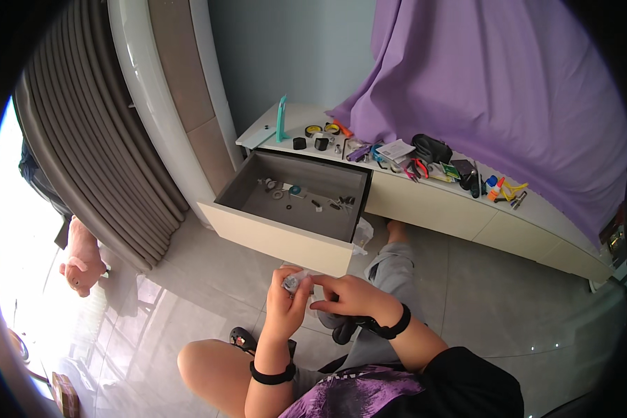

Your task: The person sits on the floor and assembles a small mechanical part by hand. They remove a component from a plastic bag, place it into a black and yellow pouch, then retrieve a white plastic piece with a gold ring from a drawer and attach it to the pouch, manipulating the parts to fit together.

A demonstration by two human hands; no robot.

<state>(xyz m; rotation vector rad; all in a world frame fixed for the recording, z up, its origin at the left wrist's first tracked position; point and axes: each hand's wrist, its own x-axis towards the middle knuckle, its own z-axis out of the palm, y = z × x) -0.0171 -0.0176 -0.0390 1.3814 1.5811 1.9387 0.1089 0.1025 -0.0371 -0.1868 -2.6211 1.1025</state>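
In front of the open drawer (279,240), my left hand (280,306) is closed around a small crinkled clear plastic bag (294,281). Something pale or silvery shows inside the bag, too small to make out. My right hand (352,296) meets it from the right, its index fingertip at the bag's edge beside my left thumb. Its fingers are bent at the plastic; their exact grip is partly hidden. Inside the drawer lie a teal-and-white tape roll (295,189), white rings (277,194) and several small dark and metal pieces (336,205).
Along the white cabinet top (306,115) lie tape rolls (313,130), a teal stand (281,120), red pliers (419,167), a black pouch (432,148) and glue bottles (494,188). A purple cloth (494,90) drapes behind. A pink plush toy (83,258) sits by the curtain (97,132).
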